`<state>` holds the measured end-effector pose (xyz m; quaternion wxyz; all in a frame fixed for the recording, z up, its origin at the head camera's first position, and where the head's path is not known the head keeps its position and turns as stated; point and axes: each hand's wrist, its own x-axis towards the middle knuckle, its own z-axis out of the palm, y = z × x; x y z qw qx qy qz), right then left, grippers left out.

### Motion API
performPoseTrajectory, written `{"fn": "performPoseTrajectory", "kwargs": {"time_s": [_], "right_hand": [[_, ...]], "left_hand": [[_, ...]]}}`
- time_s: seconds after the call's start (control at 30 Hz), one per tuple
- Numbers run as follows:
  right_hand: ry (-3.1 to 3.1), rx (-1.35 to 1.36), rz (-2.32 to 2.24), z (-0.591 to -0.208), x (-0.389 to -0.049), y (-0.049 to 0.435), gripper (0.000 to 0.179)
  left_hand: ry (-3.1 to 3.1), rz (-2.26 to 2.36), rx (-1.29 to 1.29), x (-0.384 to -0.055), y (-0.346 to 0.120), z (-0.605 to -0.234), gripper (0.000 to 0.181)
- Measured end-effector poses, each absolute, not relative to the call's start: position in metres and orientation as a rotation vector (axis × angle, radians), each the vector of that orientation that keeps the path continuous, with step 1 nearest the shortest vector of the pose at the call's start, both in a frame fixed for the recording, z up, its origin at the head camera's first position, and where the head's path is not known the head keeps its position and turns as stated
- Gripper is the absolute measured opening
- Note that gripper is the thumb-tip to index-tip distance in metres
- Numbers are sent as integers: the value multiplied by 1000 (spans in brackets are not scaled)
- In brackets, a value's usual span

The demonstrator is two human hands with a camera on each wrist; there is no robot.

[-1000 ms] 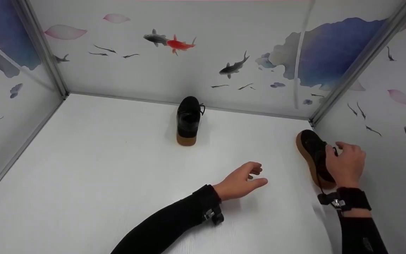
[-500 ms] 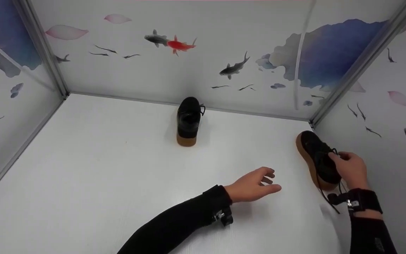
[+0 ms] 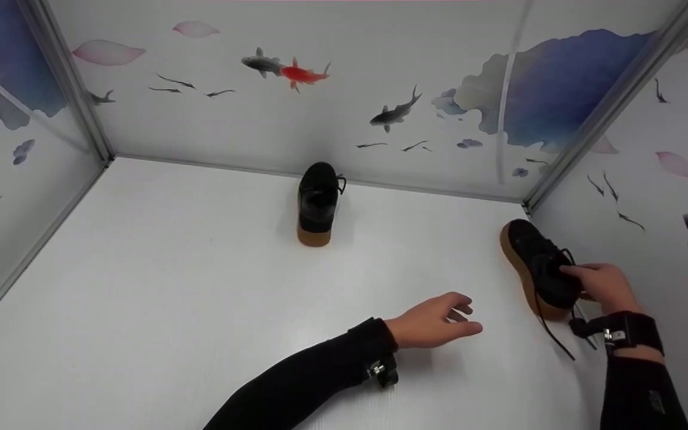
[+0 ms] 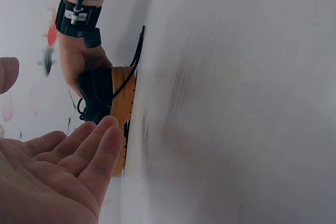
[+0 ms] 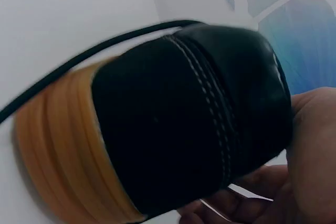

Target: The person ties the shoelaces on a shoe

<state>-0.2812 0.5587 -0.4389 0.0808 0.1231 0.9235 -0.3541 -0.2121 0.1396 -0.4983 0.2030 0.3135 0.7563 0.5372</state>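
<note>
A black shoe (image 3: 534, 263) with a tan sole stands at the right, toe toward the back corner. My right hand (image 3: 610, 288) grips its collar on the right side, thumb at the opening. In the right wrist view the black heel (image 5: 157, 124) fills the middle, with fingers (image 5: 236, 205) curled along its far side. Loose lace ends (image 3: 556, 343) trail from the shoe onto the white surface. My left hand (image 3: 436, 322) hovers left of this shoe, palm facing it, fingers relaxed and holding nothing. The matching shoe (image 3: 318, 203) stands upright by the back wall.
White panels printed with fish and petals enclose the white tabletop (image 3: 171, 269) at the back, left and right. The right panel (image 3: 678, 310) stands close beside my right forearm. A grey metal post (image 3: 589, 119) marks the back right corner.
My right hand has moved from the laces back to the shoe's collar. The lace ends now hang loose beside the heel. My left hand has shifted right and a little toward me.
</note>
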Motion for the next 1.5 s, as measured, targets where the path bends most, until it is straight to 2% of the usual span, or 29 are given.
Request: {"fn": "performPoseTrajectory", "kwargs": {"time_s": [0.33,0.7,1.27,1.5], "right_hand": [[2784,381,-1196,-450,-282,564,72],[2890,427,-1324,-458,-273,550,60],[2912,564,-1409,-467,-264,496,47],[2946,501,-1435,-469,-262,464,42]], "left_hand": [[2123,1493,849,-212,138,-502,69],[2108,1524,842,-216,138,-507,69],[2052,1643,691,-225,133,-507,69],[2062,1663,684,-229,130,-509,72]]}}
